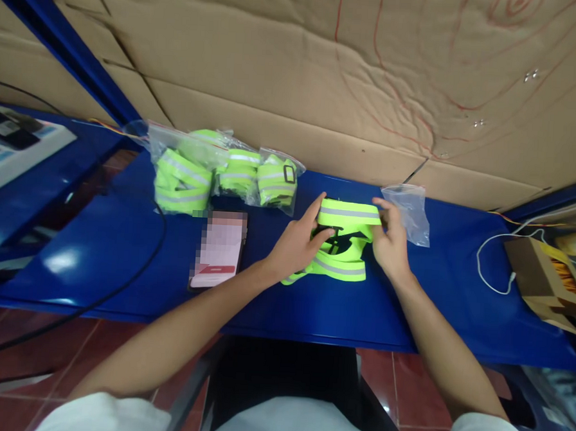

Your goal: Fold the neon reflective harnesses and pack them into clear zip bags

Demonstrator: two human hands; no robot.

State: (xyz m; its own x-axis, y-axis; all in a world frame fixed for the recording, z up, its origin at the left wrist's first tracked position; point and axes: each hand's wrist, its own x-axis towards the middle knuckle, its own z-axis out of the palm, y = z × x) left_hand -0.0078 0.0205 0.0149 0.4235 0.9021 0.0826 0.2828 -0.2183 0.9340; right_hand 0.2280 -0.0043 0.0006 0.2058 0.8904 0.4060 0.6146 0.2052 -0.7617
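Note:
A neon yellow-green reflective strap bundle (348,212), with silver-grey stripes and black buckle parts, is in front of me on the blue table. My left hand (296,241) grips its left side, thumb over the front and fingers behind. At the right end, my right hand (390,240) closes on the band, its index finger reaching up past the edge. The upper band is pulled fairly straight between both hands, while a lower loop of the strap rests on the tabletop. An open clear plastic bag (413,212) lies just behind my right hand.
Several more strap bundles in clear bags (183,181) stand along the cardboard wall (257,66) at the left. A phone (221,247) lies left of my left hand. A cardboard box (540,280) and a white cable (481,267) are at the right. A black cable (135,275) crosses the left side.

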